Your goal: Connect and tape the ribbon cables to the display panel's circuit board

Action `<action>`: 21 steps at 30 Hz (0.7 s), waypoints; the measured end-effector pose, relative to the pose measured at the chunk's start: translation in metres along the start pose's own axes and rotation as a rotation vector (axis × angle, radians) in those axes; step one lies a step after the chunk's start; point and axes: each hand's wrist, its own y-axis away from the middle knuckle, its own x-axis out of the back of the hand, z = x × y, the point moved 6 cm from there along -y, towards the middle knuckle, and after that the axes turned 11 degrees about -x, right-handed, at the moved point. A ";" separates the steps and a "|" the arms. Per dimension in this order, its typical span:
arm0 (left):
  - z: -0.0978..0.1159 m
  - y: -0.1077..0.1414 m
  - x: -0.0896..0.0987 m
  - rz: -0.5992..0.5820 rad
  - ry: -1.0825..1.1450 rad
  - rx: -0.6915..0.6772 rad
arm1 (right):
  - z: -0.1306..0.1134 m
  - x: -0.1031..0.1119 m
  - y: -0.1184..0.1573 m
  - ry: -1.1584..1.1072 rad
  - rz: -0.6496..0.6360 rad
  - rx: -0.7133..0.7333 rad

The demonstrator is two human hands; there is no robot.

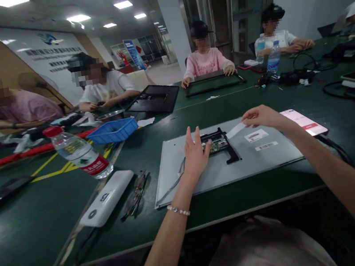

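Two bare hands at a broad, flat grey metal panel (216,174) on the dark green table (28,237). The right hand (261,117) pinches the end of a thin white strip (236,130) between thumb and fingers; the strip extends leftward from this grip, its far end near the black plastic bracket (233,154) and green circuit board (219,145). The left hand (195,154), spread wide and holding nothing, lies over the bracket's left side; contact cannot be told. The strip is probably light, limp and easily creased, best taken by one end; the panel seems stiff but fragile, best held by its edges.
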 end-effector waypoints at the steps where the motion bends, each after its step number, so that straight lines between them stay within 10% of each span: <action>1: 0.003 -0.001 0.003 0.014 0.011 -0.018 | -0.004 -0.006 0.006 -0.050 -0.044 -0.011; 8: 0.031 -0.006 0.018 0.021 0.050 -0.180 | 0.008 -0.049 0.033 -0.127 -0.220 -0.105; 15: 0.084 0.007 -0.002 -0.355 -0.009 -0.573 | 0.015 -0.065 0.028 -0.127 -0.234 -0.073; 21: 0.087 0.008 -0.012 -0.422 -0.017 -0.548 | 0.013 -0.068 0.033 -0.020 -0.231 -0.045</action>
